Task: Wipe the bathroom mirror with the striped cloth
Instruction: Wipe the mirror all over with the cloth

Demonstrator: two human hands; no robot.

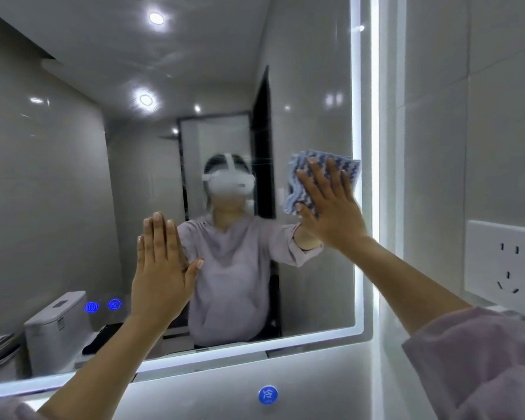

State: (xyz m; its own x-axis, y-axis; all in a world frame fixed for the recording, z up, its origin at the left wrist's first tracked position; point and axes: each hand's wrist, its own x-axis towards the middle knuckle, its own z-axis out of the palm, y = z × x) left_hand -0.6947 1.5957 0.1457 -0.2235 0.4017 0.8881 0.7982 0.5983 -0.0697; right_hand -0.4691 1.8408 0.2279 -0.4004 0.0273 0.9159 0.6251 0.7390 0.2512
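The lit-edged mirror (73, 177) fills the wall, with a white wall socket (506, 265) just beyond its right edge. The left hand (161, 277) is raised flat before the glass above the bottom edge, its grip open and empty. The right hand (331, 213), its grip spread flat with straight fingers, presses the striped cloth (291, 192) against the glass at the right edge, about mid-height.

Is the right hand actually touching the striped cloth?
Touching: the head view shows the right hand pressed flat on the striped cloth against the mirror.
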